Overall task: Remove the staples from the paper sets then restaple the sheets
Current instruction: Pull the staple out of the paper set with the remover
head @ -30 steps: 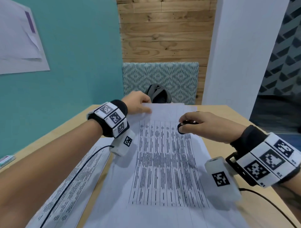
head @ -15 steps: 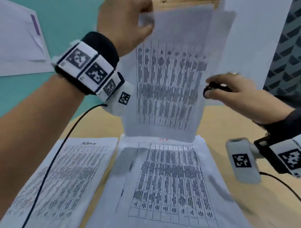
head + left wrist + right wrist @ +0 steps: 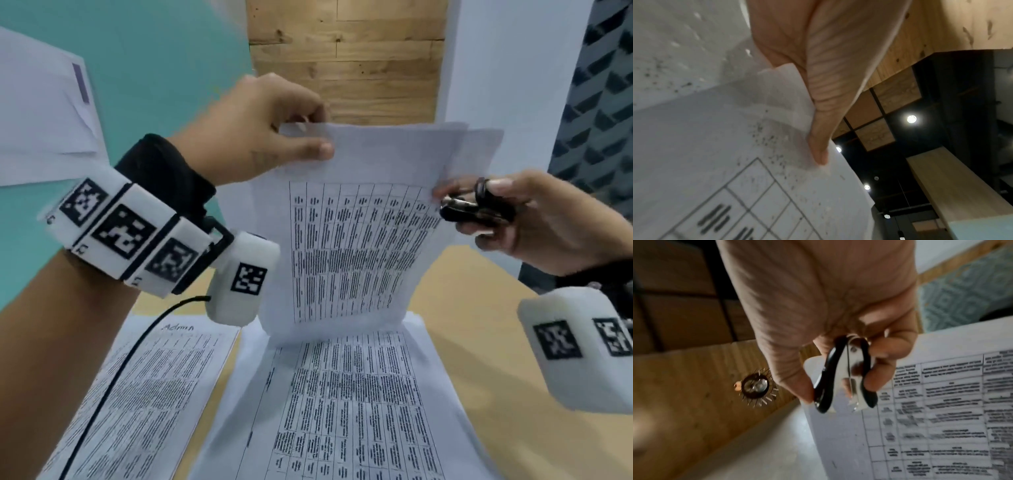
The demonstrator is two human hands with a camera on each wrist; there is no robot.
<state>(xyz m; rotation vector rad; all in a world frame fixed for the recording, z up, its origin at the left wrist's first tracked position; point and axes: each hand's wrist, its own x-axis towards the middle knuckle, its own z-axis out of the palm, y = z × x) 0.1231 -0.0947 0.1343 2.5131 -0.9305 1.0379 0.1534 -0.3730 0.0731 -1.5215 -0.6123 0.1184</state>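
My left hand (image 3: 274,137) pinches the top left corner of a printed paper set (image 3: 359,240) and holds it upright above the table; thumb and fingers press that corner (image 3: 793,104) in the left wrist view. My right hand (image 3: 534,219) grips a black and chrome staple remover (image 3: 469,209) at the sheets' right edge, near the top right corner. The remover (image 3: 846,374) lies between thumb and fingers in the right wrist view, its jaws close together beside the paper (image 3: 941,418). No staple shows.
Another printed set (image 3: 342,411) lies flat on the wooden table (image 3: 479,342) below the lifted one. A third, headed "Admin" (image 3: 144,394), lies to its left. A teal wall and a wood-panelled wall stand behind.
My left hand lifted the top paper set from flat on the table to upright. My right hand rose with the staple remover and came to the sheets' right edge.
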